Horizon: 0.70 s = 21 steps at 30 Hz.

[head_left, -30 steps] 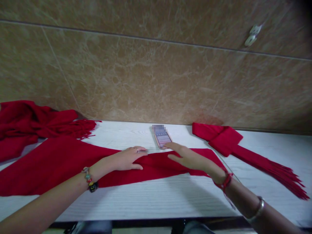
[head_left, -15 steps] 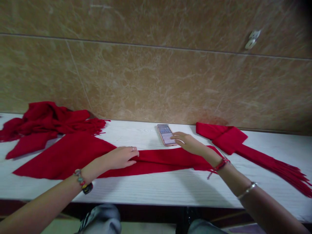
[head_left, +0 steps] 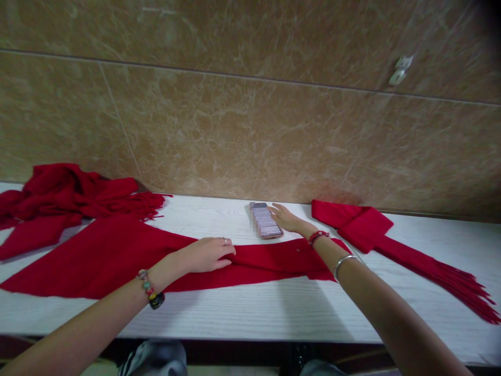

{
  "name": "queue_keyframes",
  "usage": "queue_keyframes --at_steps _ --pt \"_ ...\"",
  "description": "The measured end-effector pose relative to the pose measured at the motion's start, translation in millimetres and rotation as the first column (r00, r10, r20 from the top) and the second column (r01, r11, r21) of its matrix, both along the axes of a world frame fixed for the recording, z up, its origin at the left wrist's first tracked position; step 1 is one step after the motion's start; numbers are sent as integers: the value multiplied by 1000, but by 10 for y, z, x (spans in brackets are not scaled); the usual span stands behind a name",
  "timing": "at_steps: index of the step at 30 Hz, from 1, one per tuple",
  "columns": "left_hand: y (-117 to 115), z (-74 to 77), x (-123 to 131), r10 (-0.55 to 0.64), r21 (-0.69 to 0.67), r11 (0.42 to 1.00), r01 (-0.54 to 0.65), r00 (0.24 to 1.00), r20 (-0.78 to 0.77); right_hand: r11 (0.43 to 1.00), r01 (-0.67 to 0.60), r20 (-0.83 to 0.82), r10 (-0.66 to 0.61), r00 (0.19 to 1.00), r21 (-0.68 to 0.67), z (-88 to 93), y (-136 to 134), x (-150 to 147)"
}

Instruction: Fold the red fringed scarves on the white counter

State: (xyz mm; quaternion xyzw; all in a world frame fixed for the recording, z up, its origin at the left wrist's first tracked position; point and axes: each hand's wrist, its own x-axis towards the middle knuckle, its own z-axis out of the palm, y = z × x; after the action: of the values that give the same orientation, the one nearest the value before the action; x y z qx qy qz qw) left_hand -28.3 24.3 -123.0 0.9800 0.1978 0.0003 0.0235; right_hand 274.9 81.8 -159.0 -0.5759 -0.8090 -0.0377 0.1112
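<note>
A red scarf (head_left: 117, 256) lies stretched out across the white table, its left part wide and its right part narrowed into a band. My left hand (head_left: 209, 254) rests flat on the middle of it, fingers stretched out and holding nothing. Behind the band lies a phone (head_left: 266, 222) with its screen lit. My right hand (head_left: 287, 216) reaches over the scarf's right end, fingers apart, with the fingertips at the phone's upper right edge. Whether they touch the screen I cannot tell.
A heap of red fringed cloth (head_left: 74, 190) sits at the back left. To the right lies a folded red scarf (head_left: 366, 230), its fringe pointing toward the front right. A brown marbled wall (head_left: 219, 136) rises along the back edge of the white table (head_left: 235, 313).
My right hand has moved forward and slightly left, from the phone's lower right side to its upper right edge. My left hand stays on the scarf. The view has shifted slightly.
</note>
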Motion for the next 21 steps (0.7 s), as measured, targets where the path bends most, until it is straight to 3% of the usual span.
queue_keyframes --at_steps 3,6,9,12,17,21 --pt "5 -32 -43 -10 -24 1000 11 1000 28 1000 -28 -30 28 999 -9 128 -220 -28" --pt "-11 -53 -71 -2 -18 1000 3 999 44 987 -159 -104 154 983 -39 222 -648 -153" --pt "-37 -58 -109 13 4 1000 -13 999 46 967 -230 -198 206 958 -107 200 -1116 -356" --pt "-57 -42 -174 49 39 998 -50 999 6 932 -291 -148 263 953 -214 104 -1404 -509" --pt "-91 -8 -241 91 129 988 -82 994 -65 935 -294 -42 292 956 -199 82 -1407 -569" --pt "-111 -29 -210 46 180 983 -38 998 -36 951 -303 53 306 951 -60 110 -1347 -620"
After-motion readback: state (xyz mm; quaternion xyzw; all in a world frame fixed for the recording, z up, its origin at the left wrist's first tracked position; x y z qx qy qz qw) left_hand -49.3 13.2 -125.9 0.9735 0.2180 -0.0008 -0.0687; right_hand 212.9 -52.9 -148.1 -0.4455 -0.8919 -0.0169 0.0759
